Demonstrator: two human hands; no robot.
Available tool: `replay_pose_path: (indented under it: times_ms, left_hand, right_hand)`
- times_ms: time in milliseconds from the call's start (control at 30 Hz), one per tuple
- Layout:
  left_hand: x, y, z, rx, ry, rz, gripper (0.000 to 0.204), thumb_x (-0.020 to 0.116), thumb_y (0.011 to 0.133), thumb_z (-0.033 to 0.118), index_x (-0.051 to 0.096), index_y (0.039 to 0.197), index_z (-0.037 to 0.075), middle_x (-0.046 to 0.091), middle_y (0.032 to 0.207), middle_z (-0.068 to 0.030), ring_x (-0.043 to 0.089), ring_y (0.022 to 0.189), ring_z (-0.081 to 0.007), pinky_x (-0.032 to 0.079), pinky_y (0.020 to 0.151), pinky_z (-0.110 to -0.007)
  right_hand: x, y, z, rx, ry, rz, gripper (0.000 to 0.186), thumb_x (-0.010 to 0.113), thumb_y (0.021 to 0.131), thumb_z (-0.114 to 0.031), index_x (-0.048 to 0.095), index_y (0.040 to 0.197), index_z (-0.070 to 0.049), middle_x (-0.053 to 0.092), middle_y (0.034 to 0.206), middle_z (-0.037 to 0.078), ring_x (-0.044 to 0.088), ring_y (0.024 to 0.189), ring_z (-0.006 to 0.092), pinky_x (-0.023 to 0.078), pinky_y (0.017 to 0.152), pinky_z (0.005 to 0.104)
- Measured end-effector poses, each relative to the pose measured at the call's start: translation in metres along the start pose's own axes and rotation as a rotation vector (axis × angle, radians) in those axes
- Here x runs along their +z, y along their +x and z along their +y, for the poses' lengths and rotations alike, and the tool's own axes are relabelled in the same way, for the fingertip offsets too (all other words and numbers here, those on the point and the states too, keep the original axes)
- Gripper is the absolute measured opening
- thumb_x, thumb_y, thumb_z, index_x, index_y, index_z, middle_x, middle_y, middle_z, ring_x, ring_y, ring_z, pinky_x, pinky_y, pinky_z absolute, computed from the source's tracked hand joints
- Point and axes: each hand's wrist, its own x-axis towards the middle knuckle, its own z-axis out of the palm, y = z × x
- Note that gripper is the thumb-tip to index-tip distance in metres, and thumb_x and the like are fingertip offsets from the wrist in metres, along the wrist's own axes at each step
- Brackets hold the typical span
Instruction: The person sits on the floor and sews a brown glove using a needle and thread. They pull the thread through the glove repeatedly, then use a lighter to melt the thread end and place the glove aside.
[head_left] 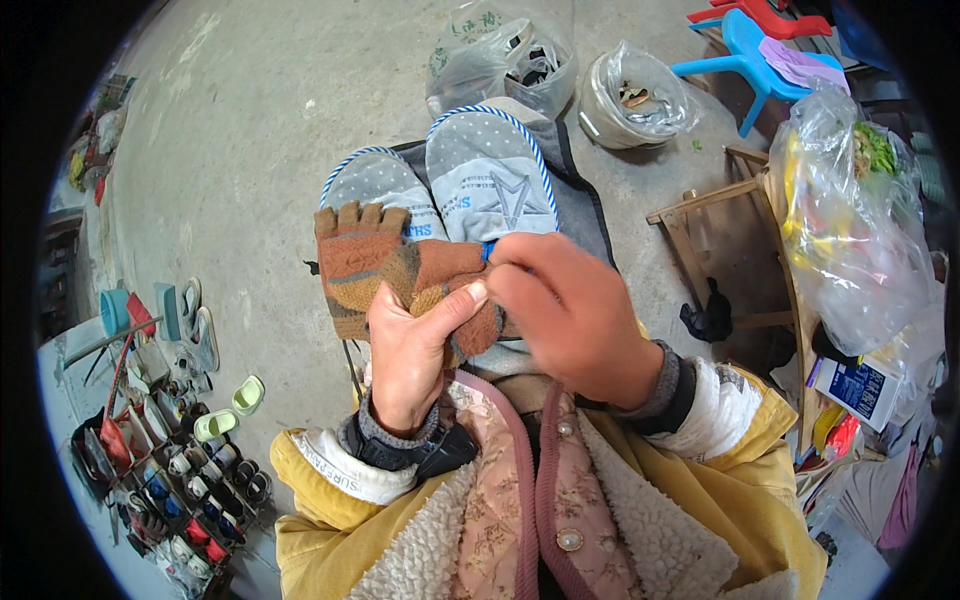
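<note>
A grey concrete floor [240, 190] spreads under everything, and over it sits a person in a yellow coat [330, 550] with a fleecy lining, above a pink flowered vest [495, 460]. At the left stands a rack of shoes [190, 490]; at the right a bulging clear plastic bag [850, 220] rests beside a wooden frame [700, 203]. A blue plastic stool [742, 38] with a purple cloth [800, 62] on it stands at the upper right. Beyond the hands, a plastic bag [455, 75] with dark things inside is near a pale bucket [610, 115] lined with clear plastic. Two grey rounded cloth pieces [485, 185] with striped edges lie side by side in front of the body. The left hand [410, 350] has its thumb clamped on a bunched brown glove [445, 262], its other fingers mostly hidden; the right hand [580, 310] is blurred, its fingers curled in at the glove's far end, and whether they grip cannot be told. A flat fingerless glove [355, 240] lies on the grey cloth, just left of the bunched one. Two light green slippers [248, 396] sit on the floor near the rack. Smallest is a bit of blue [488, 250] beside the right fingers.
</note>
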Motion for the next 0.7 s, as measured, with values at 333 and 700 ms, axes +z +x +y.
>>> replay_pose_path:
  times_ms: [333,700]
  left_hand:
    - [-0.004,-0.003,0.003,-0.059,-0.108,0.022,0.031,0.065,0.081,-0.003,0.058,0.110,-0.002,0.065,0.101,-0.0088,0.063,0.091,-0.0164,0.050,0.084,-0.032]
    - [-0.002,-0.006,0.005,-0.078,-0.067,0.018,0.030,0.065,0.081,-0.002,0.057,0.110,-0.002,0.065,0.102,-0.0087,0.062,0.090,-0.0161,0.050,0.084,-0.032]
  right_hand:
    - [-0.067,0.002,-0.003,0.740,0.939,0.303,0.011,0.049,0.098,-0.011,0.047,0.102,-0.001,0.061,0.074,0.011,0.055,0.058,0.0109,0.048,0.054,0.0239]
    - [-0.027,-0.013,0.021,1.170,1.337,-0.043,0.014,0.044,0.098,-0.017,0.048,0.101,-0.004,0.050,0.070,0.003,0.038,0.053,0.0057,0.053,0.073,0.0296]
